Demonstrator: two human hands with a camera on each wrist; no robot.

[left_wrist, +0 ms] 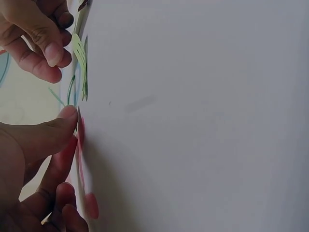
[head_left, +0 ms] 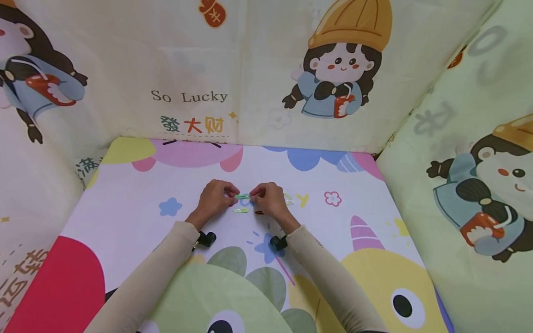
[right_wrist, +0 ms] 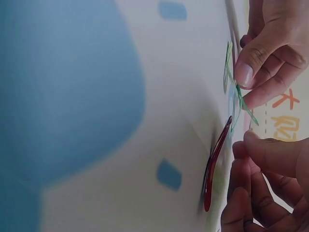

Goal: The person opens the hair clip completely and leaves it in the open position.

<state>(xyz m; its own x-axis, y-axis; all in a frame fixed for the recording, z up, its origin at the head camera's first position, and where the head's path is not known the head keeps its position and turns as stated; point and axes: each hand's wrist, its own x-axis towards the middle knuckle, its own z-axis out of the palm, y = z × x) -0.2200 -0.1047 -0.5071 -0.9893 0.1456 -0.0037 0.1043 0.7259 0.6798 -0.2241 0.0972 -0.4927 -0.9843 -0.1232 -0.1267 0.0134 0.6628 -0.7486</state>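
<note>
My left hand (head_left: 215, 200) pinches a green snap hair clip (head_left: 242, 196) by one end between thumb and fingertip. In the right wrist view the clip's (right_wrist: 251, 112) frame and tongue stand apart, sprung open. My right hand (head_left: 268, 200) is at the other side of it, fingers loosely bent, fingertips a little away from the clip and holding nothing. Below the hands a light yellow-green hair clip (head_left: 240, 211) lies on the table. A dark red hair clip (right_wrist: 212, 169) lies beneath my right hand, mostly covered in the head view.
A pale hair clip (head_left: 289, 202) lies right of my right hand. The table cover (head_left: 137, 208) bears printed cartoon shapes. Upright printed cloth panels (head_left: 266, 69) stand at the back and both sides. Dark wrist cameras (head_left: 207, 239) sit at both cuffs.
</note>
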